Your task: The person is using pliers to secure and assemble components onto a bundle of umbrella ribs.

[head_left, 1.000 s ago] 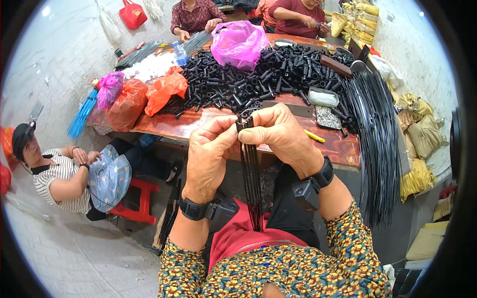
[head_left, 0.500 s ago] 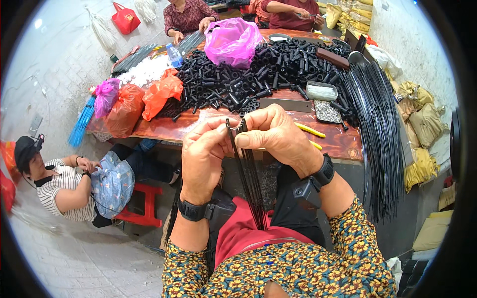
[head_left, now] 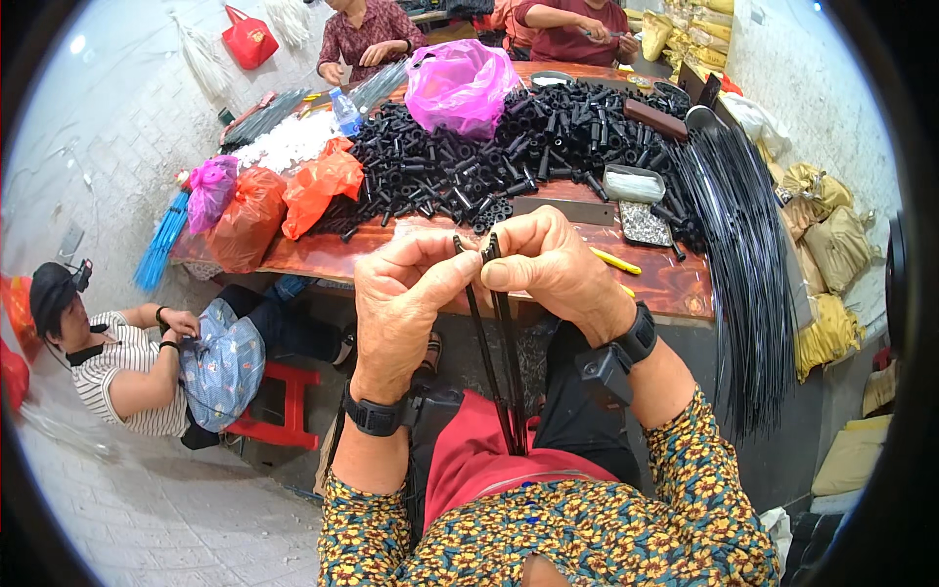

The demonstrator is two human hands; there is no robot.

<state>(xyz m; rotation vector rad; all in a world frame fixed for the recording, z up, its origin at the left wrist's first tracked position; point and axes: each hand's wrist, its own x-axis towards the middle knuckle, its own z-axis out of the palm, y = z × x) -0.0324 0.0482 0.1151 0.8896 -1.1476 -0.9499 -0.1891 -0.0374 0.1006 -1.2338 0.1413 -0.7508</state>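
In front of my chest, my left hand (head_left: 401,303) pinches the top of a thin black rod (head_left: 480,333) between thumb and fingertips. My right hand (head_left: 558,264) grips the upper ends of several similar black rods (head_left: 509,357). Both sets hang down and converge at the red cloth (head_left: 465,445) on my lap. My two thumbs nearly meet at the rod tops. Whatever small part lies between the fingertips is hidden. Each wrist wears a black strap with a box-shaped device (head_left: 603,377).
Ahead is a wooden table (head_left: 391,252) heaped with black tubular parts (head_left: 440,161), a pink bag (head_left: 465,83) and orange bags (head_left: 323,186). Long black rods (head_left: 738,264) drape over its right edge. A person (head_left: 132,367) sits at left; two others work across the table.
The rods, close together before, now split into two groups at the top. My left thumb has come right, nearer my right thumb. Across the table, a person's hands have shifted left.
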